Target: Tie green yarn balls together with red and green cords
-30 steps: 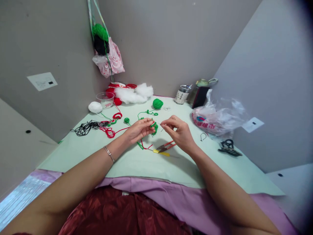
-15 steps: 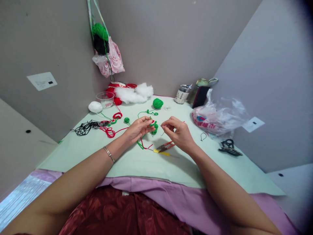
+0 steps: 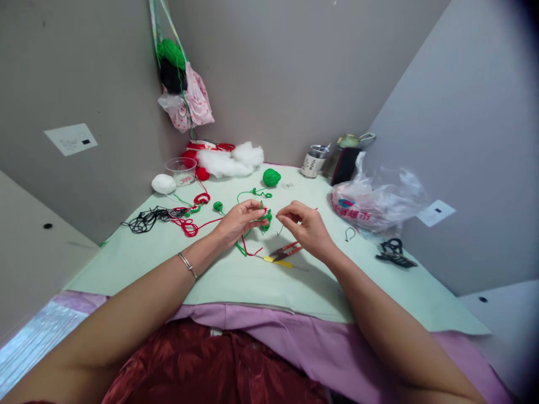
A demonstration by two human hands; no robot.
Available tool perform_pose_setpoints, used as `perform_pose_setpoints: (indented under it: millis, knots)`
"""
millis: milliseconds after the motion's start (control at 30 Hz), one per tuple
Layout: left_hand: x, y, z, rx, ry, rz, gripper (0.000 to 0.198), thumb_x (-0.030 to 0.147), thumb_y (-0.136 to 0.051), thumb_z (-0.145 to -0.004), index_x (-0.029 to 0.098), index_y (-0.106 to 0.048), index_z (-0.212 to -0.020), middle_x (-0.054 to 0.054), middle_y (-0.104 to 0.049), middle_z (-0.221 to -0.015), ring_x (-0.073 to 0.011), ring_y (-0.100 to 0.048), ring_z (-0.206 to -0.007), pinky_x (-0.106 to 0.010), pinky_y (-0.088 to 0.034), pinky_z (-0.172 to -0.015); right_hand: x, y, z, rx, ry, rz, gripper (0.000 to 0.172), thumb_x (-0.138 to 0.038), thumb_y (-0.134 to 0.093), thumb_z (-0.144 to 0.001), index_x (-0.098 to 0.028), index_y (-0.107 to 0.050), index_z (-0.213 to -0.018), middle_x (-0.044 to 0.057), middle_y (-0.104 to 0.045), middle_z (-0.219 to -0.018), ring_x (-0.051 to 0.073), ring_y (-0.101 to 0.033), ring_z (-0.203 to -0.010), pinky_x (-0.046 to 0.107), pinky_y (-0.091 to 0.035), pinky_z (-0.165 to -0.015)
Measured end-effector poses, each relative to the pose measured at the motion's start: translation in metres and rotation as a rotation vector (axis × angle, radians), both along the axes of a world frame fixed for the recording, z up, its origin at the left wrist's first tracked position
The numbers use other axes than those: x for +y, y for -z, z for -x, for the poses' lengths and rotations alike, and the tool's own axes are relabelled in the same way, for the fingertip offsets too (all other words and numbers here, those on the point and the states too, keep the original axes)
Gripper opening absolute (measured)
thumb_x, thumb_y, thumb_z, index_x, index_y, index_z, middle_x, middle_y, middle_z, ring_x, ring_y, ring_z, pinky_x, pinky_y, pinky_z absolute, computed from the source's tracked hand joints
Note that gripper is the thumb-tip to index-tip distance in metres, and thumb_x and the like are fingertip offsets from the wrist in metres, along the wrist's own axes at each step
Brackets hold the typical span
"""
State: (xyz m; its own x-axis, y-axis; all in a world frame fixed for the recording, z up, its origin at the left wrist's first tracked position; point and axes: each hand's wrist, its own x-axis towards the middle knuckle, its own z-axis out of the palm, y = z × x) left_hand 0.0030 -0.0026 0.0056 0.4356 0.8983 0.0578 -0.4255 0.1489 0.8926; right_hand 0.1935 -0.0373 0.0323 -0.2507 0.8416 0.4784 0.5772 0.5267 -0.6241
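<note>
My left hand (image 3: 239, 220) pinches a small green and red knotted cord piece (image 3: 265, 217) above the pale green table (image 3: 236, 278). A silver bangle sits on that wrist. Just to the right, my right hand (image 3: 306, 227) is closed in a pinch, its fingertips close to the knotted piece; it seems to hold a thin thread or needle too fine to name. Red and green cord ends (image 3: 248, 251) trail down from the piece onto the table. Red-handled snips (image 3: 283, 253) with a yellow tip lie below my hands.
Black cord (image 3: 147, 219), red cord (image 3: 187, 226), a green yarn ball (image 3: 272, 177), white stuffing (image 3: 229, 161), a clear cup (image 3: 182, 170) and jars (image 3: 314, 161) lie toward the back. A plastic bag (image 3: 374, 202) and black clip (image 3: 391, 252) sit right. A bag (image 3: 183, 95) hangs on the wall.
My right hand has drawn slightly left and down toward the knotted piece; my left fingers shifted a little on it. Everything on the table stays put.
</note>
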Motion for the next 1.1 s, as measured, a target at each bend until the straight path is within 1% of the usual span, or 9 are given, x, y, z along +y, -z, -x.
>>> perform_pose_setpoints:
  millis: [233, 333, 467, 600, 700, 900, 1100]
  knots:
    - [-0.001, 0.001, -0.002, 0.006, -0.047, -0.029, 0.028, 0.022, -0.082, -0.067, 0.013, -0.059, -0.080, 0.001, -0.062, -0.077, -0.0117, -0.063, -0.074, -0.035, -0.051, -0.088, 0.001, 0.002, 0.003, 0.072, 0.001, 0.043, 0.011, -0.019, -0.059, -0.085, -0.018, -0.066, -0.077, 0.000, -0.056, -0.073, 0.012, -0.047, -0.063, 0.027, -0.036, -0.060]
    - [-0.002, 0.001, -0.002, 0.025, -0.010, -0.017, 0.028, 0.022, -0.082, -0.067, 0.013, -0.060, -0.081, 0.001, -0.064, -0.078, -0.0128, -0.065, -0.075, -0.036, -0.051, -0.089, 0.001, 0.003, 0.004, 0.078, -0.021, 0.042, 0.011, -0.020, -0.059, -0.086, -0.018, -0.066, -0.078, 0.000, -0.055, -0.072, 0.012, -0.047, -0.063, 0.027, -0.036, -0.060]
    - [-0.003, 0.000, -0.001, 0.015, 0.051, 0.019, 0.026, 0.024, -0.081, -0.070, 0.013, -0.061, -0.083, 0.001, -0.063, -0.080, -0.0137, -0.067, -0.077, -0.035, -0.051, -0.090, 0.003, 0.003, 0.001, 0.098, -0.040, 0.054, 0.011, -0.024, -0.060, -0.087, -0.018, -0.068, -0.081, 0.001, -0.056, -0.074, 0.012, -0.047, -0.064, 0.027, -0.036, -0.060]
    - [-0.001, 0.001, 0.000, -0.034, 0.052, 0.038, 0.024, 0.022, -0.079, -0.073, 0.014, -0.060, -0.085, 0.000, -0.063, -0.084, -0.0131, -0.067, -0.078, -0.034, -0.051, -0.091, 0.005, 0.002, -0.002, 0.093, -0.075, 0.088, 0.015, -0.028, -0.059, -0.089, -0.019, -0.071, -0.089, 0.001, -0.055, -0.077, 0.012, -0.048, -0.065, 0.027, -0.037, -0.061]
    - [-0.001, 0.001, 0.000, -0.055, 0.049, 0.054, 0.023, 0.020, -0.079, -0.072, 0.014, -0.060, -0.084, 0.000, -0.064, -0.084, -0.0128, -0.067, -0.078, -0.035, -0.051, -0.092, 0.007, 0.001, -0.005, 0.089, -0.092, 0.102, 0.017, -0.030, -0.059, -0.089, -0.020, -0.073, -0.091, 0.001, -0.054, -0.076, 0.013, -0.048, -0.066, 0.027, -0.037, -0.061]
    - [-0.001, -0.001, 0.001, -0.059, 0.042, 0.073, 0.023, 0.018, -0.079, -0.071, 0.013, -0.060, -0.082, 0.000, -0.063, -0.081, -0.0124, -0.066, -0.075, -0.034, -0.053, -0.088, 0.011, 0.002, -0.010, 0.116, -0.138, 0.172, 0.021, -0.033, -0.061, -0.088, -0.019, -0.075, -0.095, 0.000, -0.052, -0.074, 0.011, -0.045, -0.063, 0.027, -0.036, -0.059]
    - [-0.001, 0.000, 0.001, -0.052, 0.056, 0.075, 0.024, 0.020, -0.080, -0.071, 0.013, -0.060, -0.082, 0.000, -0.062, -0.080, -0.0121, -0.065, -0.073, -0.031, -0.053, -0.084, 0.009, -0.003, -0.013, 0.126, -0.179, 0.212, 0.022, -0.034, -0.061, -0.087, -0.020, -0.076, -0.096, 0.000, -0.052, -0.074, 0.011, -0.045, -0.063, 0.027, -0.036, -0.058]
